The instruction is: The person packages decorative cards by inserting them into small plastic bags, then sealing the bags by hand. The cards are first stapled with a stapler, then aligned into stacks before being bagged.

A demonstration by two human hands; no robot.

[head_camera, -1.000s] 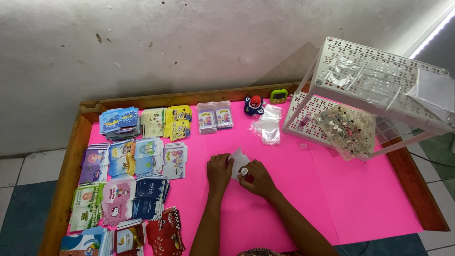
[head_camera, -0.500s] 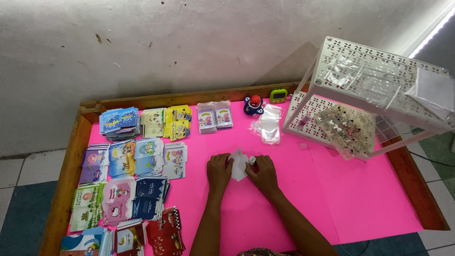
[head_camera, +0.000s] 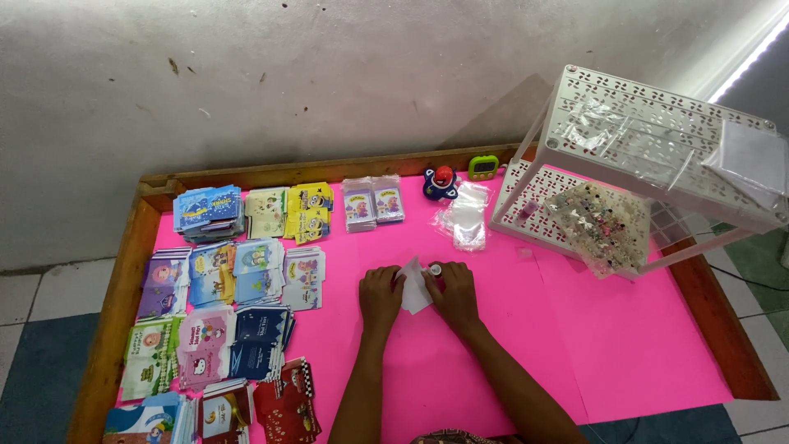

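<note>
Both hands rest on the pink table top (head_camera: 625, 345) near its middle. My left hand (head_camera: 380, 298) presses the left side of a small white paper card (head_camera: 413, 289) lying flat. My right hand (head_camera: 454, 294) holds the card's right side, with a tiny round white piece (head_camera: 435, 269) pinched at its fingertips on the card's upper edge. The card sits between the two hands and is partly covered by the fingers.
Stacks of colourful printed packets (head_camera: 222, 288) fill the table's left side. Clear plastic bags (head_camera: 467, 215), a small toy (head_camera: 441, 182) and a green timer (head_camera: 483, 167) lie at the back. A white perforated rack (head_camera: 657, 156) with a bag of small pieces (head_camera: 604, 226) stands right.
My right hand has shifted slightly up and right along the card, bringing the tiny round piece to its upper edge. My left hand has stayed on the card.
</note>
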